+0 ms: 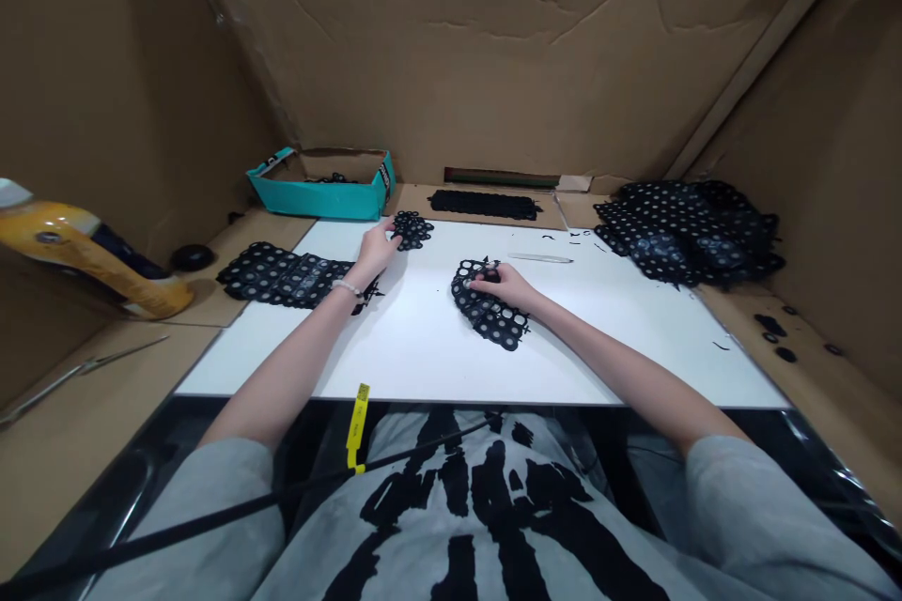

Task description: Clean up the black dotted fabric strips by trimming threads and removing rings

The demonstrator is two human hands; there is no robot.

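On the white board [415, 347], my left hand [377, 252] reaches forward, thumb and fingers pinched at the left edge of a small black sheet of joined rings [414, 231]. My right hand [505, 286] grips the upper part of another black sheet of rings [502, 331], which bends and lies partly on the board. Under and beside my left wrist lies a longer strip of black ring sheets [282, 277]. A silver pen-like tool [541, 257] rests beyond my right hand, with small black scraps around it.
A teal open box [320, 199] with black bits inside stands at the back left. Flat black pieces [484, 204] lie at the back, and a large pile of ring sheets [694, 230] at right. Scissors [88, 366] and a yellow bottle [91, 254] are left. Cardboard walls surround the table.
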